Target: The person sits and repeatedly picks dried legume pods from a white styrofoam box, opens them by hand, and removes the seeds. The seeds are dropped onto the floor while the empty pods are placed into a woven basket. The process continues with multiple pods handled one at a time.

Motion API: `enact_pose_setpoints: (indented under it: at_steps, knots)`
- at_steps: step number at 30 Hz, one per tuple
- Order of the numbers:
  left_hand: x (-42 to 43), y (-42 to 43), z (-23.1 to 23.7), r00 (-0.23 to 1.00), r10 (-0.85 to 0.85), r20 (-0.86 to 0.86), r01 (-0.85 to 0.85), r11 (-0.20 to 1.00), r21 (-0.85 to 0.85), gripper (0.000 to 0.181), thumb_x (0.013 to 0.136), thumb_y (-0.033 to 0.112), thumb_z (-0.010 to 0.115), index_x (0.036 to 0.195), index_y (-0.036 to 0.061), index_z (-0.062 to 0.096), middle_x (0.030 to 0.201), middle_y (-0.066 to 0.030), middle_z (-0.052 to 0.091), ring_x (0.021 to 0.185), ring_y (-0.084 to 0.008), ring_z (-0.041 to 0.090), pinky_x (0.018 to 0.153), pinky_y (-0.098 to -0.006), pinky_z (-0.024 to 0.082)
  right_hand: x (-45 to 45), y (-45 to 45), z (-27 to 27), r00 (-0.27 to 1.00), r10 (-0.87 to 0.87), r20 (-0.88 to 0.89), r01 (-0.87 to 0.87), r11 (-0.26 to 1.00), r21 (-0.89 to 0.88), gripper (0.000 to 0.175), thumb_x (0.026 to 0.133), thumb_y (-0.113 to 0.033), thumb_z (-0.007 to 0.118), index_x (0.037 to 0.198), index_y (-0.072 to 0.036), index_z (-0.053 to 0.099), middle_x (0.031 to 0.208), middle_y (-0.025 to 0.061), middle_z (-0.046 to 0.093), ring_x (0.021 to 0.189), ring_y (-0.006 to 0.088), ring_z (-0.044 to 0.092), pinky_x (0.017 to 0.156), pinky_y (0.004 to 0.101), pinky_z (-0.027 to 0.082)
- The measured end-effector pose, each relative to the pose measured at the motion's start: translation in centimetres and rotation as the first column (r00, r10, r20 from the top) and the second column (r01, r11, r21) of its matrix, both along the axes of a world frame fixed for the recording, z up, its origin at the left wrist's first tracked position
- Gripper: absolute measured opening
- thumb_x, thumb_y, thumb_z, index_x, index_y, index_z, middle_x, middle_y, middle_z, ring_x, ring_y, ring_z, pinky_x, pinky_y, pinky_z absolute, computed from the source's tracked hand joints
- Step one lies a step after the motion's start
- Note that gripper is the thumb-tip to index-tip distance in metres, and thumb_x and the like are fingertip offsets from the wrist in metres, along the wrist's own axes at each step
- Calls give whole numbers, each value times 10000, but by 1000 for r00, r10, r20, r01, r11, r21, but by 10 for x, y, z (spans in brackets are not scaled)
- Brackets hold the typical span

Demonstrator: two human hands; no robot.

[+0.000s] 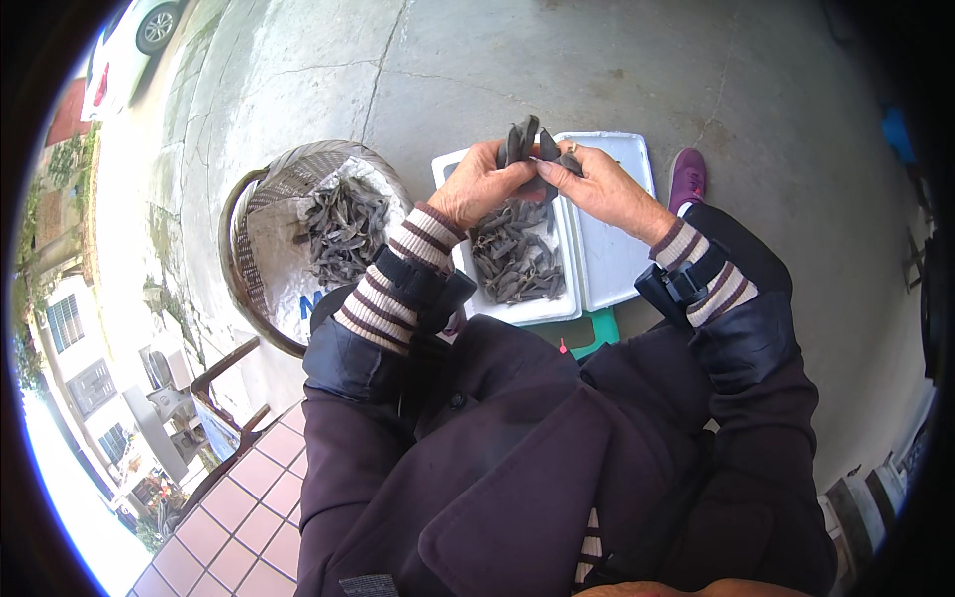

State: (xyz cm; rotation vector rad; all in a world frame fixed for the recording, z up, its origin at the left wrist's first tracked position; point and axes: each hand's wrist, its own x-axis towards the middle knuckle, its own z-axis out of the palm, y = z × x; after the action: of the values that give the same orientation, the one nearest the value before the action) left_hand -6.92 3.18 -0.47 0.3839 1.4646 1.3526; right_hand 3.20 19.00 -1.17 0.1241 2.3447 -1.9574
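Note:
Several dark dried bean pods (520, 140) are gripped in my left hand (485, 183), above a white foam box. My right hand (606, 186), with a ring on one finger, holds more dark pods (567, 160) close against the first ones, and the thumbs almost meet. Below the hands, the white foam box (574, 280) contains a heap of the same pods (518, 254). A woven basket (242, 216) lined with a white plastic sack stands to the left, with a pile of dark pods (347, 227) in it. The undersides of both hands' fingers are partly hidden.
The foam box's white lid (615, 224) lies against its right side. Part of a green plastic stool (600, 332) shows beneath. A purple shoe (688, 177) rests on the concrete floor at the right. Pink tiles (254, 507) and a wooden chair part (224, 366) are at lower left.

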Motion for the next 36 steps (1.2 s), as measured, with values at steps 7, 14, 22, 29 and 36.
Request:
enact_pose_setpoints:
  at_steps: [7, 14, 22, 29, 36]
  knots:
    - [-1, 2, 6, 953, -230, -199, 238, 971, 16, 340, 796, 25, 550, 1123, -33, 480, 950, -43, 573, 915, -119, 549, 878, -270, 461, 0, -3, 1, 995, 7, 99, -7, 1000, 2, 325, 887, -214, 506, 1081, 47, 494, 885, 142, 616, 816, 205, 612, 736, 318, 483]
    - [6, 4, 1, 963, -132, -233, 160, 981, 106, 476, 678, -35, 642, 1131, 11, 501, 956, -20, 572, 891, -103, 530, 820, -256, 447, -1, -2, 11, 990, 137, 27, -139, 980, 144, 346, 837, -129, 533, 1134, 34, 457, 887, 188, 612, 803, 267, 621, 752, 337, 482]
    - [8, 5, 5, 979, -30, -200, 57, 989, 134, 419, 690, 12, 675, 1080, 19, 523, 888, 6, 569, 822, -74, 522, 757, -227, 445, -2, -5, 15, 993, 83, -87, -78, 996, 52, 332, 830, -114, 565, 1131, -22, 461, 833, 120, 599, 748, 190, 586, 715, 300, 465]
    - [3, 2, 14, 977, 153, -149, -164, 985, -62, 148, 777, 136, 655, 820, 30, 562, 603, 28, 487, 528, -67, 444, 495, -213, 342, -6, 16, 21, 984, -9, 177, 101, 847, -523, 304, 928, -321, 410, 984, -33, 490, 758, 5, 424, 673, 65, 427, 630, 209, 378]
    - [9, 4, 11, 950, 300, 88, -302, 953, 10, 110, 794, 117, 609, 718, 47, 572, 562, 6, 505, 469, -72, 438, 432, -213, 328, -9, 11, 12, 982, -91, 165, 162, 857, -489, 432, 961, -401, 302, 903, -34, 524, 749, 5, 420, 694, 86, 385, 668, 216, 346]
